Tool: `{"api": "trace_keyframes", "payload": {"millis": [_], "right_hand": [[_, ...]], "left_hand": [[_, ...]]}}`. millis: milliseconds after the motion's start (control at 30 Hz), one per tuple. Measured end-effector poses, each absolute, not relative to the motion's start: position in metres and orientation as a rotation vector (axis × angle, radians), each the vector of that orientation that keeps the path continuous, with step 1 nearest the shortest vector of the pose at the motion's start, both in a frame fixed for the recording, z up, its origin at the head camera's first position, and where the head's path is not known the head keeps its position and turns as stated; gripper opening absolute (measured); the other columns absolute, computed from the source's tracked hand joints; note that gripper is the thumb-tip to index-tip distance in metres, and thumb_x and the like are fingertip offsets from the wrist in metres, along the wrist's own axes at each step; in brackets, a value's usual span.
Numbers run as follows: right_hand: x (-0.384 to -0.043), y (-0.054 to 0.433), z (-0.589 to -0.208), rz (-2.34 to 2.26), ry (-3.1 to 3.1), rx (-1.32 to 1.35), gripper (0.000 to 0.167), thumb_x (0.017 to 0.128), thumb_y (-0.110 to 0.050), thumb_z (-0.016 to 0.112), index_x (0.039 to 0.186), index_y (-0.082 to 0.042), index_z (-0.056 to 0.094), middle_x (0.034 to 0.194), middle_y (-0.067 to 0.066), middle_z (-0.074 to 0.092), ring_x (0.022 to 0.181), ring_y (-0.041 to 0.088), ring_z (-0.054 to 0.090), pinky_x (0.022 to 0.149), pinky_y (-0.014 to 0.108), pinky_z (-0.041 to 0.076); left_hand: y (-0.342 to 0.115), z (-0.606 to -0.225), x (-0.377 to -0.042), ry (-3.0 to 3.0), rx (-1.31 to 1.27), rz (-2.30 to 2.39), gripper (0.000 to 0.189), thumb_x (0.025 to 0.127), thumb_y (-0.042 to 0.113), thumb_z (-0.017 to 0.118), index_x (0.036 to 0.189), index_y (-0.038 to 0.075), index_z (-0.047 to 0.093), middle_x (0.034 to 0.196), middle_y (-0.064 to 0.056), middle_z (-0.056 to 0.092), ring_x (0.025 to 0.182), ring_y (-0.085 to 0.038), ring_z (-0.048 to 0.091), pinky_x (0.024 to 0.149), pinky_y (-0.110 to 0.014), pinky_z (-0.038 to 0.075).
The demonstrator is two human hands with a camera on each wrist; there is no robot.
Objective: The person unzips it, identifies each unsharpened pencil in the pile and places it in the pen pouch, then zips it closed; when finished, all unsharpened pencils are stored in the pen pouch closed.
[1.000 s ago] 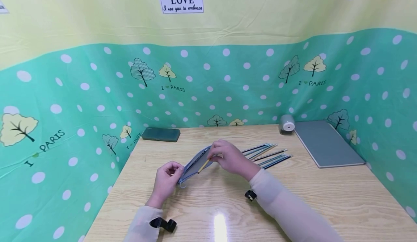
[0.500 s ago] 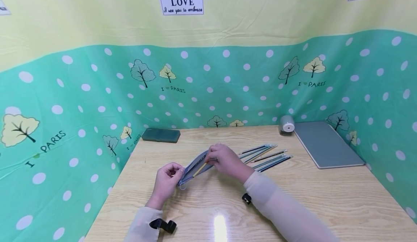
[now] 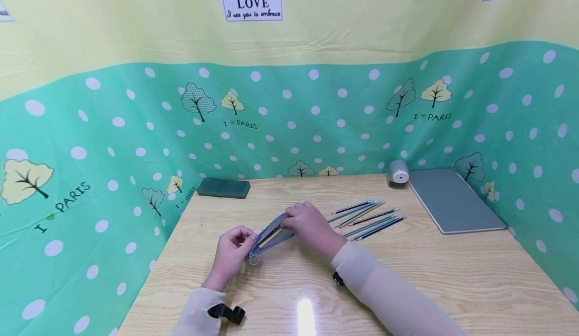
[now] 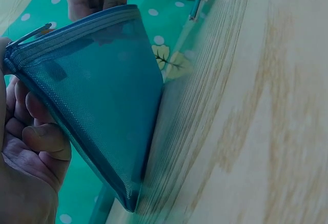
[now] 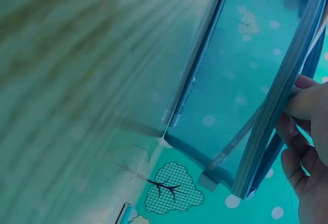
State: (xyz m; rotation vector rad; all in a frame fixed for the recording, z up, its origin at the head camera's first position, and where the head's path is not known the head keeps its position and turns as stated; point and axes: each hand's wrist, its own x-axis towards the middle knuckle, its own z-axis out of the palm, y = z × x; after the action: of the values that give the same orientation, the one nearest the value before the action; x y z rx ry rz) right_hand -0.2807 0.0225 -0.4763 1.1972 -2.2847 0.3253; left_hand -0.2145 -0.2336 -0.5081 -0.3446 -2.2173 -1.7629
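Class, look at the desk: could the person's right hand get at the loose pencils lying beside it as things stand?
Probably yes, once freed: the right hand is pushing a pencil into the pouch, and the loose pencils lie just beyond it on bare table.

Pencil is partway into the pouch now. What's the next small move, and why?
Probably push the pencil the rest of the way into the pouch, then let go. Its yellow end shows at the open zipper edge, the right hand pinches it there, and the left hand holds the pouch's near end. More pencils lie on the table.
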Motion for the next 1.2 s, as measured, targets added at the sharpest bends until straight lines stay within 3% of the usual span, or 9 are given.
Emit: {"api": "trace_keyframes", "payload": {"millis": [500, 867, 1200], "right_hand": [[-0.275, 0.017, -0.475, 0.225, -2.379, 1.151, 0.009, 0.088, -0.023, 0.085, 0.094, -0.029, 0.084, 0.091, -0.012, 0.066, 0.082, 0.01, 0.06, 0.07, 0.028, 0.042], [-0.273, 0.02, -0.471, 0.286, -2.386, 1.148, 0.006, 0.087, -0.019, 0.086, 0.091, -0.021, 0.083, 0.088, -0.01, 0.065, 0.078, 0.011, 0.058, 0.068, 0.028, 0.042], [-0.271, 0.029, -0.465, 0.378, -2.404, 1.157, 0.014, 0.085, -0.014, 0.088, 0.094, -0.024, 0.083, 0.087, -0.01, 0.063, 0.079, 0.011, 0.058, 0.068, 0.027, 0.043]], "left_hand": [[-0.234, -0.51, -0.216, -2.206, -0.383, -1.769, 0.007, 0.097, 0.004, 0.074, 0.09, 0.003, 0.073, 0.079, -0.006, 0.063, 0.067, -0.01, 0.055, 0.056, -0.021, 0.047], [-0.233, -0.509, -0.215, -2.205, -0.387, -1.771, 0.006, 0.097, 0.002, 0.074, 0.09, 0.002, 0.073, 0.08, -0.007, 0.064, 0.068, -0.009, 0.055, 0.056, -0.02, 0.048], [-0.234, -0.509, -0.215, -2.203, -0.397, -1.763, 0.006, 0.097, 0.003, 0.073, 0.091, 0.002, 0.073, 0.08, -0.006, 0.063, 0.067, -0.009, 0.055, 0.056, -0.021, 0.047]]}}
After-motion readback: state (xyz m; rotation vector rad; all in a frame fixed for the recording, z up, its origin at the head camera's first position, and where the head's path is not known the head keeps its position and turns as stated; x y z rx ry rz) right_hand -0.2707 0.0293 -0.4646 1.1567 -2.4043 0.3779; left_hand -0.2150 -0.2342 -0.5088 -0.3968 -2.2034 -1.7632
